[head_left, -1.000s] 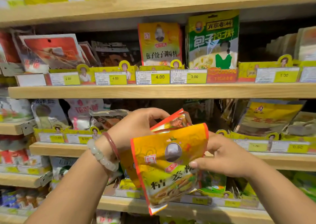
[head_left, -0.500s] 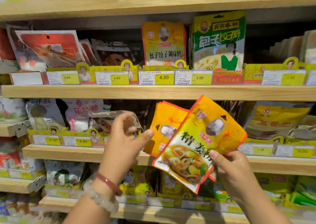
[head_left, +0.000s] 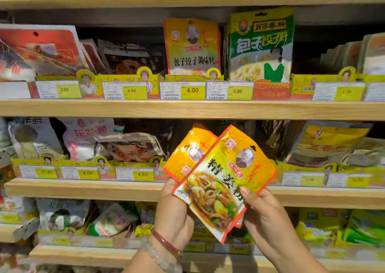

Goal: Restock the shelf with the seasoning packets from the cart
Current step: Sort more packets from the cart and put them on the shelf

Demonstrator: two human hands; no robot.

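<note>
Both hands are up in front of the middle wooden shelf (head_left: 83, 189), sharing a fanned pair of packets. Right hand (head_left: 264, 216) grasps the front seasoning packet (head_left: 224, 181), thumb on its printed face at the right edge, fingers behind. Left hand (head_left: 173, 212) holds the lower left corners; its fingers are hidden behind the foil, so whether it grips the front packet, the rear packet (head_left: 187, 153), or both, I cannot tell. A red bangle (head_left: 166, 242) and a pale bead bracelet (head_left: 158, 256) sit on the left wrist.

Risk, as judged: the packets overlap at an angle and are pinched only near corners. Slick foil could let the rear one slide out and drop as they go in. The slot straight beyond the hands looks dark and crowded, so a bent edge could catch on the yellow display tray (head_left: 135, 166) lip.

Containers: yellow card trays with price tags line each shelf front. Up and left of the hands, a tray holds a crumpled dark packet (head_left: 129, 147) lying slumped. Farther up, directly above the hands, a tray marked 4.00 (head_left: 192, 90) holds an upright yellow dumpling seasoning packet (head_left: 191, 45); just to its right stands a green packet (head_left: 262, 43).
</note>
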